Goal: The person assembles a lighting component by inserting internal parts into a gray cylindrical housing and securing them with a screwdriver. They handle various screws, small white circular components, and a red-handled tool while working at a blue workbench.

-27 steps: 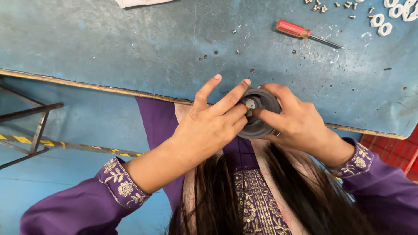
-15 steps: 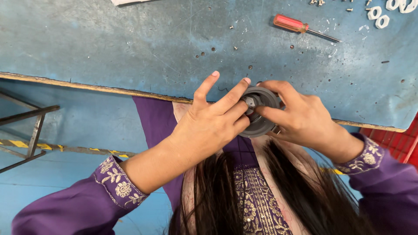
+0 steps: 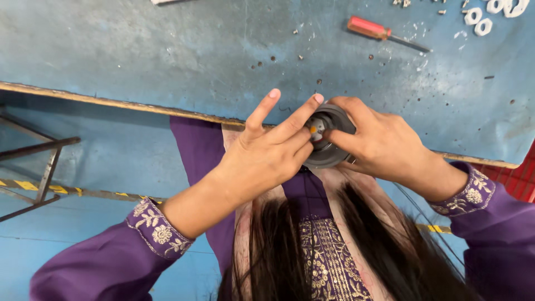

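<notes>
Both hands [image 3: 329, 150] hold the round grey part [image 3: 330, 139], open face upward.

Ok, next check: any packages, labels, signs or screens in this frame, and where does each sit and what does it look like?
No packages, labels, signs or screens can be seen.
Closest thing: yellow and black striped tape, a thin strip along the blue floor at lower left.
White flat item at the top edge of the blue table: only a sliver shows, so its kind cannot be told.
</notes>
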